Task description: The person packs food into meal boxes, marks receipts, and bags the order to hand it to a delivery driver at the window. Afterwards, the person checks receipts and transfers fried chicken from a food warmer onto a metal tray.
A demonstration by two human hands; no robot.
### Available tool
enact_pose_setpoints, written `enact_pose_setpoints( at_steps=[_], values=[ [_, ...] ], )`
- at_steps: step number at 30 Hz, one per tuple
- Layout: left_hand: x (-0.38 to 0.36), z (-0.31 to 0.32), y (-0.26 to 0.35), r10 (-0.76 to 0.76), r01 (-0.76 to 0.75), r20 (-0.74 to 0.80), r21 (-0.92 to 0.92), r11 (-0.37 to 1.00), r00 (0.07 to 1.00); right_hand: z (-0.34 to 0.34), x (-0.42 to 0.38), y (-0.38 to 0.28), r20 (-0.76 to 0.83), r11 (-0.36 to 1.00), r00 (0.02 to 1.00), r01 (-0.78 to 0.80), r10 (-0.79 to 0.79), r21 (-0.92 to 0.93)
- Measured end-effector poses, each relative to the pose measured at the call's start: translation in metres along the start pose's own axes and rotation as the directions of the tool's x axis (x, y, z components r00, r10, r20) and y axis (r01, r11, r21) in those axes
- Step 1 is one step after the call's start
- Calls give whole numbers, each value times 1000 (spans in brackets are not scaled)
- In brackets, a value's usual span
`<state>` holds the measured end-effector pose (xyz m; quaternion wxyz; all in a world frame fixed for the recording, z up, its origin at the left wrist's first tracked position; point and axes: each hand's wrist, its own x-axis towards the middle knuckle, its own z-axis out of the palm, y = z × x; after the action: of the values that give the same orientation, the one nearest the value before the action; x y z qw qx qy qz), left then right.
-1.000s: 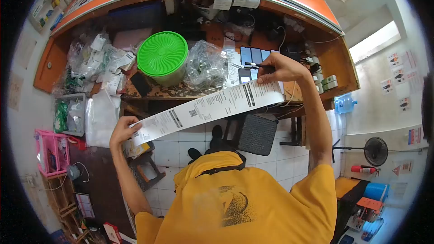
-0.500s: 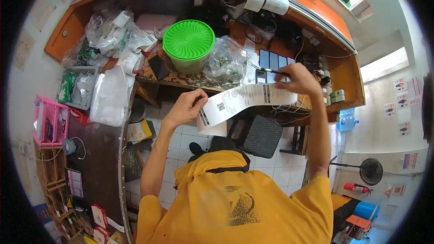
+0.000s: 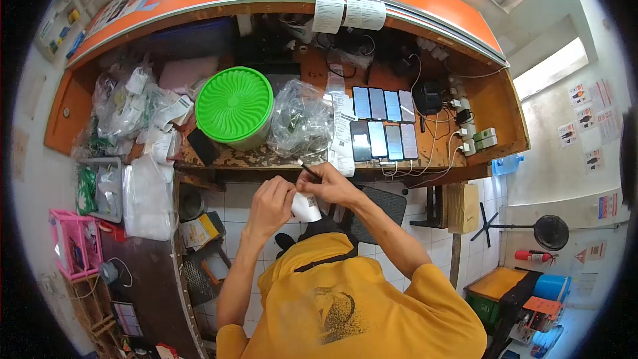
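Close together in front of my chest, both hands are closed on a white printed receipt point(image 3: 306, 209), now bunched or folded small. My left hand point(image 3: 271, 203) pinches its left side. My right hand point(image 3: 332, 186) grips the right side and also holds a dark pen point(image 3: 308, 170), whose tip points up and left. The fingers cover much of the paper; a printed code shows near the right fingers. Just beyond my hands on the shelf are long receipts point(image 3: 340, 134), a clear plastic bag point(image 3: 300, 119) and a tub with a green lid point(image 3: 234, 104).
Several phones point(image 3: 377, 141) with charging cables lie at the right of the shelf point(image 3: 292, 159). Plastic bags point(image 3: 143, 96) with slips pile at the left. A side counter point(image 3: 149, 279) carries clear bags and a pink basket point(image 3: 74, 246). A dark stool point(image 3: 379, 216) stands below the shelf.
The receipt was stretched out long between my hands; now it is gathered small. My right hand came left and down to meet my left hand, pen still held. The view shifted.
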<state>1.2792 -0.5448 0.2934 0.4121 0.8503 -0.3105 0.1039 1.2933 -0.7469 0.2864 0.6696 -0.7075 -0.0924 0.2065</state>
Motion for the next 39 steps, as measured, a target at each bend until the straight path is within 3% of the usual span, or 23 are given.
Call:
enact_pose_setpoints(
  at_steps=[3,4,6,8,9,10,13,15,18,20,21,22,23,25,26,27,29,31,34,35,36,37,39],
  values=[
    [27,26,-7,16,-15,-81,6,1000,997,-49,2,11,74,991,990,-112,118,-75],
    [38,29,-9,-4,4,-83,-5,1000,997,-77,-5,22,99,978,994,-12,34,-210],
    [55,38,-23,-82,77,-73,-75,994,994,-132,-23,31,81,949,981,-150,178,-278],
    [74,32,-30,-246,271,176,-138,952,953,-175,-40,41,-49,934,969,-246,242,-261],
    [78,31,-33,-319,377,308,-151,914,897,-191,-44,51,-56,953,959,-282,277,-113],
    [73,49,-49,-186,241,239,-227,944,953,-200,-43,41,-74,936,947,-322,314,-141],
    [63,74,-71,-222,288,289,-215,933,931,-223,-30,37,-112,868,898,-439,425,-231],
    [69,85,-64,-262,281,112,-224,933,959,-238,-25,63,-87,898,896,-439,435,-37],
    [84,97,-65,-317,282,-217,-177,943,923,-278,-27,105,-164,834,828,-550,537,-43],
    [68,95,-95,-385,382,-132,-47,923,913,-290,-27,106,-136,817,817,-572,561,-70],
    [81,96,-88,-403,407,-147,-5,913,903,-286,-18,86,-136,806,860,-509,492,-302],
    [92,98,-79,-408,416,-165,20,909,898,-288,-16,111,20,878,927,-349,376,-329],
    [95,110,-81,-463,462,-18,-41,886,886,-278,-11,101,33,921,956,-271,292,-279],
    [124,128,-64,-295,346,204,-290,892,933,-256,21,72,185,907,969,-75,165,-415],
    [126,139,-69,-250,451,429,-468,760,868,-243,29,59,174,893,985,59,21,-446],
    [123,151,-69,-277,613,590,-500,612,758,-239,37,39,206,927,978,57,22,-371],
    [127,163,-70,-326,664,634,-415,621,701,-254,39,19,214,891,966,-30,142,-454],
    [135,158,-75,-413,631,546,-301,716,729,-291,30,41,227,828,920,-154,319,-539],
    [130,164,-94,-507,715,531,-324,619,679,-348,22,67,226,855,918,-186,327,-484],
    [132,173,-98,-491,674,501,-295,677,712,-363,28,72,225,838,899,-227,376,-496],
    [132,183,-102,-487,644,475,-253,722,733,-381,34,101,220,853,939,-121,264,-507],
    [125,187,-105,-496,625,455,-192,756,740,-397,44,129,104,732,948,-159,300,-663],
    [137,193,-93,-500,619,403,-258,741,767,-426,76,152,-27,624,935,-257,354,-738]
  ],
)
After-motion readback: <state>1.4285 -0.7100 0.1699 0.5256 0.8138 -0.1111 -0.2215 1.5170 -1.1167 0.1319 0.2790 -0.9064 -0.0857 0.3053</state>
